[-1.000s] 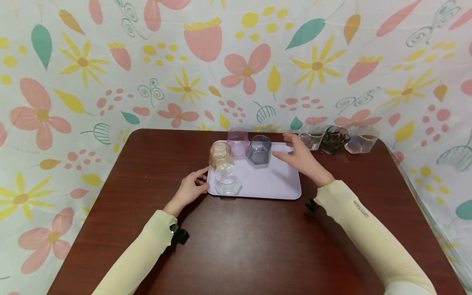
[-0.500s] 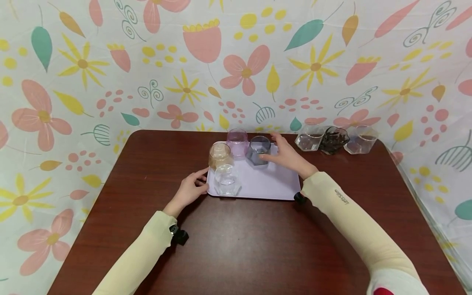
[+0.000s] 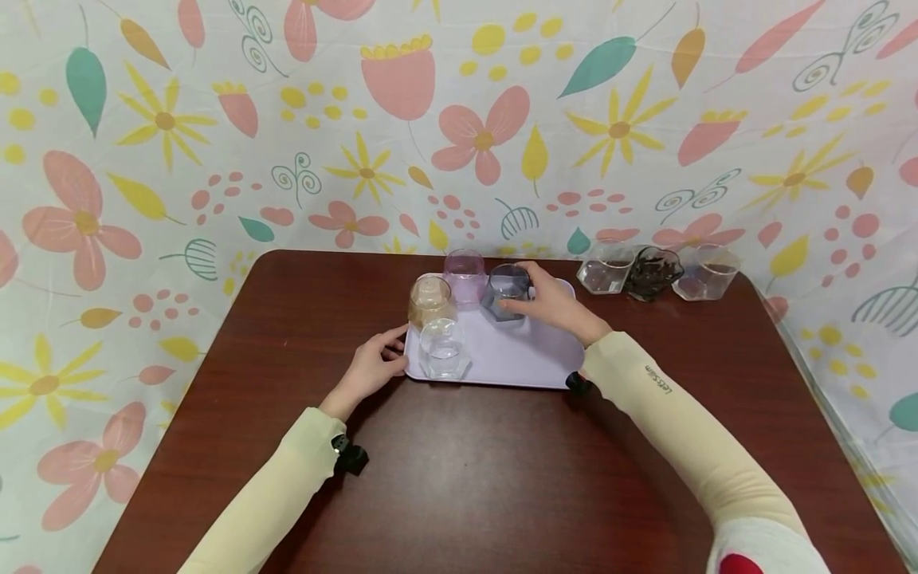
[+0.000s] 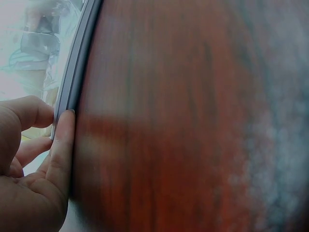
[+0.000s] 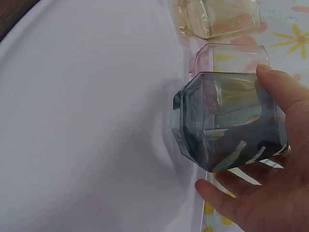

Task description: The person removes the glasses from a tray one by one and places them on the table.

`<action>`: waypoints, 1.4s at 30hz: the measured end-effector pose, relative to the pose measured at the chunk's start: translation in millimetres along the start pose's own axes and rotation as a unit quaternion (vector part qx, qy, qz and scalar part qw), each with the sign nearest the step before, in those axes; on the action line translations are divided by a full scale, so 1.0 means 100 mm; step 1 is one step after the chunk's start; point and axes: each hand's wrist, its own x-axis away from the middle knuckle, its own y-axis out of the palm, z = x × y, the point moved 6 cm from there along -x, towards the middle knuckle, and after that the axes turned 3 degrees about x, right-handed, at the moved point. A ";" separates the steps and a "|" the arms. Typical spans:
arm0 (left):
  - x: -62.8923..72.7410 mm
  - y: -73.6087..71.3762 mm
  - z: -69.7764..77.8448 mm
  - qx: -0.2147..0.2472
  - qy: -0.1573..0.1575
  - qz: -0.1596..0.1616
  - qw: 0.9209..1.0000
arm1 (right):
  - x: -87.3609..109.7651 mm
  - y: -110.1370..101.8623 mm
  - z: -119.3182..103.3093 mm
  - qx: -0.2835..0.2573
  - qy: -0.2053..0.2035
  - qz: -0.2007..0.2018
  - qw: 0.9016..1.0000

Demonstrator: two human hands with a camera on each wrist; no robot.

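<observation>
A pale lilac tray (image 3: 519,359) lies on the table, bearing several glasses. My right hand (image 3: 555,307) holds a grey glass (image 3: 504,301), its thumb on the near side and its fingers behind, as the right wrist view also shows with the grey glass (image 5: 227,121) upright on the tray. My left hand (image 3: 370,367) holds the tray's left edge; in the left wrist view its fingers (image 4: 64,133) press the dark-looking rim (image 4: 79,58). Beside the grey glass stands a pink glass (image 3: 464,275). An amber glass (image 3: 430,301) and a clear glass (image 3: 443,351) stand at the tray's left.
At the table's back right corner stand a clear glass (image 3: 605,269), a dark wavy-rimmed glass (image 3: 653,273) and another clear glass (image 3: 706,273). A flower-patterned cloth (image 3: 287,119) hangs right behind the dark wooden table (image 3: 466,478).
My right hand has moved left from the tray's right side to the grey glass and closed round it. The left hand has stayed at the tray's edge.
</observation>
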 end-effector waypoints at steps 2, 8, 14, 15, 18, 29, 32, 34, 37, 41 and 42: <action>0.00 0.00 0.00 -0.001 0.001 0.000 1.000 | 0.01 0.00 0.00 -0.005 0.003 0.006 1.000; 0.00 0.01 0.02 0.004 0.000 -0.002 1.000 | 0.07 0.00 0.04 -0.020 0.015 0.018 1.000; -0.01 0.01 0.02 0.006 -0.001 -0.001 1.000 | 0.16 0.00 0.09 -0.028 0.025 0.028 0.999; -0.02 0.01 0.02 0.006 -0.001 -0.001 1.000 | 0.18 -0.01 0.09 -0.029 0.025 0.033 0.999; -0.02 0.01 0.02 0.006 0.001 -0.001 1.000 | 0.24 -0.03 0.12 -0.023 0.027 0.052 0.998; 0.00 0.02 0.01 0.006 -0.002 -0.001 1.000 | 0.58 -0.19 0.17 -0.012 0.036 0.075 0.996; 0.00 0.02 0.01 0.005 -0.001 0.000 1.000 | 0.68 -0.26 0.21 0.000 0.043 0.075 0.996; 0.00 0.02 0.02 0.005 -0.001 0.001 1.000 | 0.73 -0.31 0.24 0.010 0.049 0.074 0.996; -0.01 0.01 0.02 0.007 0.000 0.003 1.000 | 0.82 -0.39 0.30 0.022 0.062 0.075 0.995; 0.00 0.01 0.02 0.010 0.000 0.003 1.000 | 0.91 -0.49 0.40 0.030 0.076 0.076 0.994; 0.00 0.01 0.02 0.011 -0.001 0.003 1.000 | 0.94 -0.51 0.43 0.029 0.080 0.077 0.993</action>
